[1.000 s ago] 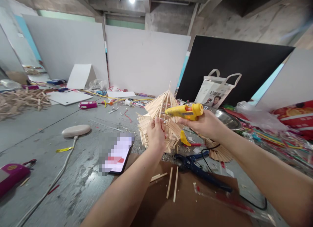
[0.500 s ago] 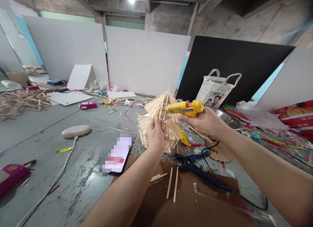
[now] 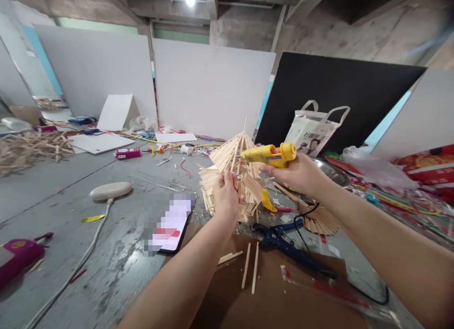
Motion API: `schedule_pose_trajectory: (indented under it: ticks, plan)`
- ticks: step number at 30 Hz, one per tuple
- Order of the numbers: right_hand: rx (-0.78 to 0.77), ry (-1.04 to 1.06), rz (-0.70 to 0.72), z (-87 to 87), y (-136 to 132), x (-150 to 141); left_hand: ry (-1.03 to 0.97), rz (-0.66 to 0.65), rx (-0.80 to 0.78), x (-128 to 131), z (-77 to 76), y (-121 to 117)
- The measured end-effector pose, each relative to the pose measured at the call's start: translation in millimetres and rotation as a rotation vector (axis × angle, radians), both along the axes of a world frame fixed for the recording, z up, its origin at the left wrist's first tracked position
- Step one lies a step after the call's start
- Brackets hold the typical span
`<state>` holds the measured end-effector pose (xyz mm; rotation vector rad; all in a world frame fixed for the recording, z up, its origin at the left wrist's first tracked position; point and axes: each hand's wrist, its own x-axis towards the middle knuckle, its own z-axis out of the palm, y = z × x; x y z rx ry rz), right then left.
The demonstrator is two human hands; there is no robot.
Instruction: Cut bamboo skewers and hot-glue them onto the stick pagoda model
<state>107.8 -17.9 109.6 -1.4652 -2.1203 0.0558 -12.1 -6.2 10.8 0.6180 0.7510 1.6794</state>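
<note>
My right hand (image 3: 301, 175) grips a yellow glue gun (image 3: 271, 154), its nozzle pointing left at the upper part of a small model building (image 3: 227, 151) made of thin wooden sticks. The model has a pointed roof and layered stick panels lower down. My left hand (image 3: 226, 192) is closed in a pinch at the front of the model, on a thin wooden stick (image 3: 233, 162) that slants up from the fingertips along the roof. The nozzle is close to this stick; whether it touches I cannot tell. My fingers hide part of the model's middle.
Loose sticks (image 3: 255, 267) lie on a brown board (image 3: 227, 300) near me, with blue-handled pliers (image 3: 291, 248) at its right. A phone (image 3: 172, 222) and a white corded device (image 3: 110, 190) lie left. A metal bowl (image 3: 329, 172) and cloth bag (image 3: 308, 130) stand behind my right hand.
The glue gun has shifted slightly up and to the right, its rear end rising. My left hand has stayed in place at the model.
</note>
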Motion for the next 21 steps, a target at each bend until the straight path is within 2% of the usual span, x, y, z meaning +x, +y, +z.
schedule_pose_trajectory:
  ticks: [14, 21]
  plan:
    - [0.020, -0.017, -0.051, 5.4, 3, -2, 0.020, 0.015, -0.007, 0, 0.8, 1]
    - [-0.019, 0.112, -0.030, -1.4, 4, 9, 0.111, 0.075, 0.032, 1, -1.9, 1]
